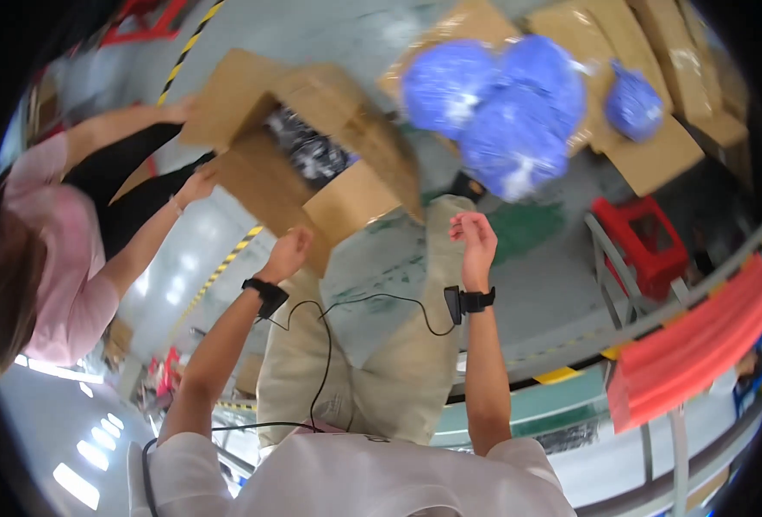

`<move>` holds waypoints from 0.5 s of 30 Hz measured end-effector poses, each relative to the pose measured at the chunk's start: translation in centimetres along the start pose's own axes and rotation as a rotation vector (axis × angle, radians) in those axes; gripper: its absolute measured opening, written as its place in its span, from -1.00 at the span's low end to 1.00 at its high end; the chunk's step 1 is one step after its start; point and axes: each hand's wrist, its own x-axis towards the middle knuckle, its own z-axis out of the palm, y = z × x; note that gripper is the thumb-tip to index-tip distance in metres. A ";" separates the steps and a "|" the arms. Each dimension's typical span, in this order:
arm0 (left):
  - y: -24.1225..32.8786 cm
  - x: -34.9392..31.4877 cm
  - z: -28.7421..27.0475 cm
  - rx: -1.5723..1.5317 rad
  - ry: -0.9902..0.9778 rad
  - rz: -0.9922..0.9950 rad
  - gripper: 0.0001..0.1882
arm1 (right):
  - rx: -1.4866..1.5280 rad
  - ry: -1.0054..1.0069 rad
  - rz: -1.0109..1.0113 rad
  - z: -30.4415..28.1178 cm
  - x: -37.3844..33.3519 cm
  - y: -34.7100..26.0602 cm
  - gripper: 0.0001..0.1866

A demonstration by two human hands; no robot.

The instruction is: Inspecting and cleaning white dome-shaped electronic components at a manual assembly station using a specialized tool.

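Observation:
A large open cardboard box [359,205], its flaps spread, holds shiny black plastic-wrapped contents [307,146]. My left hand [289,252] is beside its near flap, fingers curled in; whether they grip the cardboard is hidden. In the air to the right of the box, my right hand [477,241] is loosely curled with nothing in it. Beyond it lie several round blue plastic-wrapped bundles [514,112] on cardboard. At the left, another person's hands [198,183] are at the box's outer flaps.
A smaller blue bag [633,105] rests on flattened cardboard [656,159] at the far right. Nearer stand a red stool [648,246] and a metal rail with red sheeting [691,340]. The co-worker in pink [58,241] is at the left. Cables [372,297] link my wrist straps.

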 end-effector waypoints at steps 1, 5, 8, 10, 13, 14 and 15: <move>-2.0 -0.1 -0.7 0.005 0.050 -0.014 -0.79 | -0.036 -0.121 0.038 3.2 -0.5 0.9 -0.80; -6.2 3.9 1.5 -0.062 0.260 0.015 -0.65 | -0.428 -0.481 -0.072 14.6 -0.8 4.1 -0.80; -12.0 9.6 2.6 -0.053 0.378 0.004 -0.55 | -0.814 -0.694 -0.340 24.1 2.4 9.1 -0.81; -12.8 13.4 3.5 -0.080 0.399 -0.052 -0.53 | -1.272 -0.635 -0.691 26.5 7.5 15.8 -0.82; -13.8 16.3 5.4 -0.118 0.238 -0.163 -0.51 | -1.611 -0.492 -0.874 26.7 15.0 20.0 -0.77; -15.0 15.4 6.2 -0.113 0.044 -0.221 -0.51 | -1.799 -0.591 -0.477 27.5 14.9 21.1 -0.77; -12.0 13.9 6.7 -0.003 0.171 -0.171 -0.57 | -2.029 -0.728 -0.419 27.8 14.5 19.4 -0.76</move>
